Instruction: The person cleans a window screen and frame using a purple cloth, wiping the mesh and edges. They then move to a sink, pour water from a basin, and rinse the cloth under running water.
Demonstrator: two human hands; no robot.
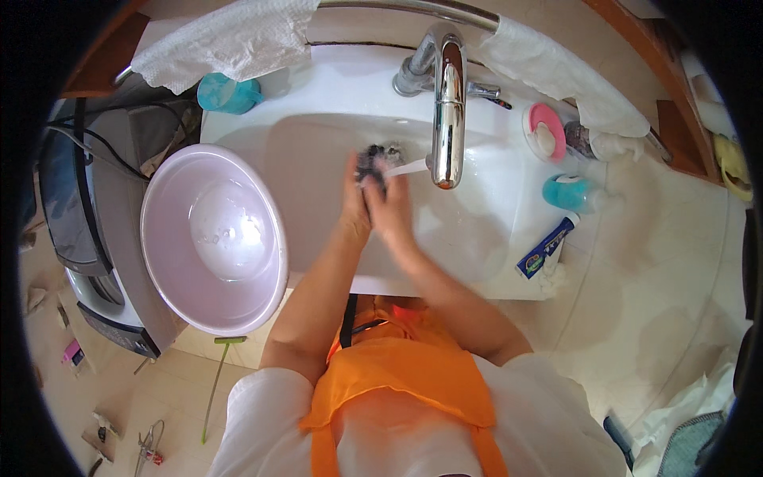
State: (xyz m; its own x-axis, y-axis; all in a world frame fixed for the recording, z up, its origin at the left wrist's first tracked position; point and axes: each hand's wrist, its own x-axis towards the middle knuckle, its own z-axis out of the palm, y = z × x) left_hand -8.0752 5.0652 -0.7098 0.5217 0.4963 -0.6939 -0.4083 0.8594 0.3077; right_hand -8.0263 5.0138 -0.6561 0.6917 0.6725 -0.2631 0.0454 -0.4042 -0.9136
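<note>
Over the white washbasin, my two hands are close together under running water from the chrome faucet. A small dark, wet item with grey and white parts is between them, blurred and partly hidden by fingers; its kind I cannot tell. My left hand lies along its left side, palm inward. My right hand presses against it from the right, fingers blurred, with the stream falling at its fingertips.
A pale purple plastic basin rests at the sink's left, beside a washing machine. A turquoise cup stands at the back left. Along the right rim are a pink soap dish, a turquoise bottle and a toothpaste tube.
</note>
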